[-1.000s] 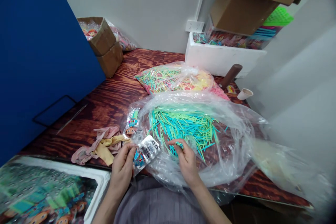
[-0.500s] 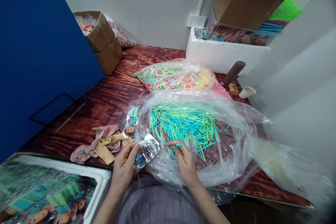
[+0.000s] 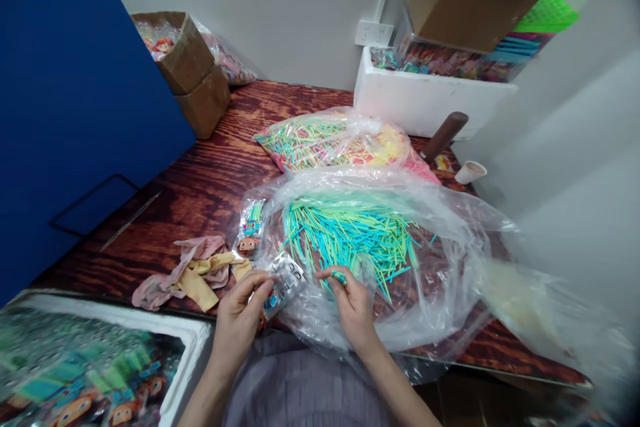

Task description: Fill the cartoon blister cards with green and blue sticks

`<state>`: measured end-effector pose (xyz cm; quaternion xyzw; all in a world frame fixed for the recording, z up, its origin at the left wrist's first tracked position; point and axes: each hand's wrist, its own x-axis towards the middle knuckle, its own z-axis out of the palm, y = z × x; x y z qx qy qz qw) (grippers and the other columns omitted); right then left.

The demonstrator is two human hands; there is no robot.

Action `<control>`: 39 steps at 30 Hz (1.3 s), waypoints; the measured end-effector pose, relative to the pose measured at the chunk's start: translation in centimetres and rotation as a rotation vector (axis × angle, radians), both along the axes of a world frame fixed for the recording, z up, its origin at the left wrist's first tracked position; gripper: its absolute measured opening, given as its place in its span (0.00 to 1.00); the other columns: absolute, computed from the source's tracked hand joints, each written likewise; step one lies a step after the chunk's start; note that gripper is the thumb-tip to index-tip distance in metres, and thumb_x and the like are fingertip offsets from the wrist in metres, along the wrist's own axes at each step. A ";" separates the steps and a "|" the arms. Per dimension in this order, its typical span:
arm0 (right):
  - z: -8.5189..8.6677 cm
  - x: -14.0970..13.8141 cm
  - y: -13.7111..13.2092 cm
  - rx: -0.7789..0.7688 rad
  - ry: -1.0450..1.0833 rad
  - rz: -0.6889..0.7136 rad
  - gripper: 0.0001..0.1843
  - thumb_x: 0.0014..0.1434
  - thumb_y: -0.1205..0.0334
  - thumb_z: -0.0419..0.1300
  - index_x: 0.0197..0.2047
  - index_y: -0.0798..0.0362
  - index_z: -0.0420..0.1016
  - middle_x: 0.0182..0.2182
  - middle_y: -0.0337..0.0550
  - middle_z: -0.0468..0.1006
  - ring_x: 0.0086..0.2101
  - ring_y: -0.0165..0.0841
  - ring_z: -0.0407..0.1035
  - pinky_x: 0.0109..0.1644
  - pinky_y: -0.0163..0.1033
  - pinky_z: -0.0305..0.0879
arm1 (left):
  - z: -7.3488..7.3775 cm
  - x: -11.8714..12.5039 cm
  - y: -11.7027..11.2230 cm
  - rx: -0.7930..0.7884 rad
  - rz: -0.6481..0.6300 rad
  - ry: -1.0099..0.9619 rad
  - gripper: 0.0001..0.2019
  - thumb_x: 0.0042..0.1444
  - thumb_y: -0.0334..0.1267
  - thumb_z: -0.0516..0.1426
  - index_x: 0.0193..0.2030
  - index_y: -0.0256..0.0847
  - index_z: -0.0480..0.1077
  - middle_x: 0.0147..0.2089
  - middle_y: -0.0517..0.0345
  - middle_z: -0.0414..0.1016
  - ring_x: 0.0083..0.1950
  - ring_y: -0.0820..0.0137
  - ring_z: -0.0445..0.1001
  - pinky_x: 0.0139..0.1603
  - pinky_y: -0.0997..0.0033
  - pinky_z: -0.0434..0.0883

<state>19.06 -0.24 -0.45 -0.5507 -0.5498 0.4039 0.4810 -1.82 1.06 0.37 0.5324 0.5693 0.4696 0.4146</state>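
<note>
My left hand grips a small clear printed packet at the table's near edge, fingers closed round it. My right hand pinches a short bundle of green and blue sticks just right of the packet. Both hands sit at the mouth of a big open plastic bag that holds a heap of loose green and blue sticks. A filled packet with a cartoon figure lies on the wood to the bag's left.
Crumpled pink and yellow gloves lie left of my hands. A second bag of mixed coloured sticks lies behind. White foam boxes, cardboard boxes, a blue panel, a brown roll and a paper cup ring the table.
My left hand has turned the packet and drawn it in closer, so less of its printed face shows. The right hand keeps its pinch on the sticks. The view tilted down slightly.
</note>
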 end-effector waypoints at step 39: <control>6.9 -2.6 2.4 -0.255 0.522 0.229 0.12 0.60 0.52 0.63 0.43 0.49 0.75 0.54 0.46 0.77 0.58 0.42 0.66 0.65 0.50 0.55 | -0.1 2.7 -0.6 0.007 -0.212 -0.124 0.11 0.61 0.42 0.58 0.43 0.43 0.80 0.42 0.53 0.79 0.45 0.65 0.75 0.47 0.69 0.70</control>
